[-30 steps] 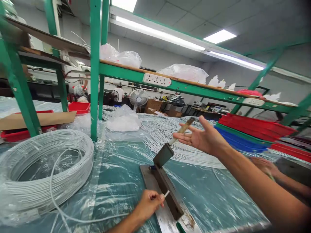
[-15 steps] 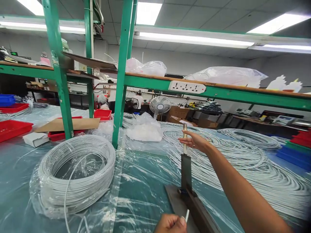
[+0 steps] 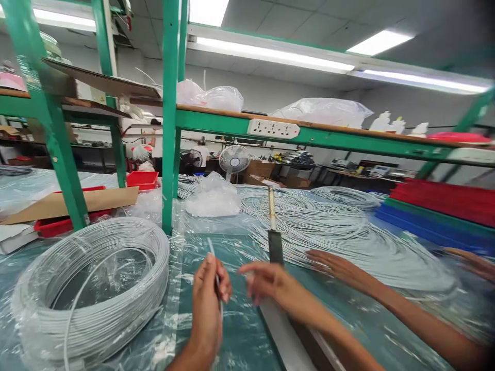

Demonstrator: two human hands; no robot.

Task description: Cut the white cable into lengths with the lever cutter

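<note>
My left hand [image 3: 209, 301] is closed around a thin white cable [image 3: 211, 247], whose end sticks up above the fingers. To its right, my right hand [image 3: 276, 288] is blurred by motion, its fingers stretched out with nothing visible in them. That hand passes in front of a lever cutter [image 3: 275, 245], a metal bar with a taped handle standing upright on a long metal base. At the left lies a large coil of white cable [image 3: 154, 268], partly wrapped in clear plastic, with a loose strand running down its front.
A co-worker's hand [image 3: 332, 265] rests by spread loops of white cable [image 3: 309, 221]; another hand [image 3: 474, 263] shows at the right edge. Red and blue trays [image 3: 425, 226] are stacked there. A green post [image 3: 170, 129] and a shelf with a power strip [image 3: 274, 129] stand ahead.
My right hand has let go of the cutter's handle and come down toward my left hand. The left hand has risen with the cable. The view has turned right, and a co-worker's hands now show.
</note>
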